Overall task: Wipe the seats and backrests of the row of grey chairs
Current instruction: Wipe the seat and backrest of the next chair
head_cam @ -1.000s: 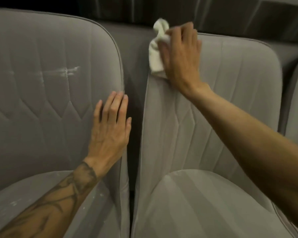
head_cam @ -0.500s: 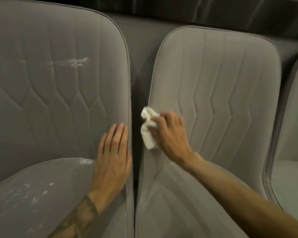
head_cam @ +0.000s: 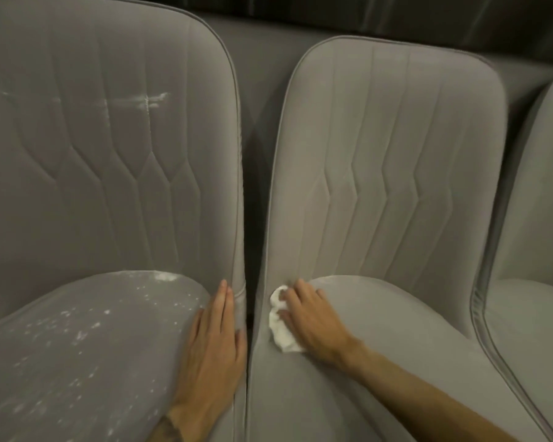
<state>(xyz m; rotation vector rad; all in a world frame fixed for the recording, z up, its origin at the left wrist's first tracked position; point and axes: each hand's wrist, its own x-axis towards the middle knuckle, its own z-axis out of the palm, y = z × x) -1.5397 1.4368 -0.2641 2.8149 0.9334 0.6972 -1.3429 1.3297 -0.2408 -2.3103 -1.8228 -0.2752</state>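
Low in the centre of the frame, on my feed, the cloth (head_cam: 280,330) sits bunched and white at the left rear corner of the middle chair (head_cam: 396,362), right where its seat meets its backrest. The right hand (head_cam: 313,320) covers it from the right, fingers bent over the wad and pinning it to the fabric. The forearm runs off to the lower right corner. The backrest above, with its zigzag stitching, fills the upper middle of the frame.

Just left of the cloth, across the narrow dark gap (head_cam: 253,193) between chairs, the left hand (head_cam: 213,342) lies flat on the right edge of the left chair (head_cam: 77,186). Its fingers are straight and together and hold nothing, and the fingertips reach the foot of that backrest. White specks (head_cam: 83,330) are scattered over the left seat, thickest at its rear. A pale smear (head_cam: 144,100) crosses the left backrest in the upper left of the frame.

At the right edge I can see part of the right chair (head_cam: 530,314), close beside the middle one. Along the top runs a dark curtain (head_cam: 396,11).
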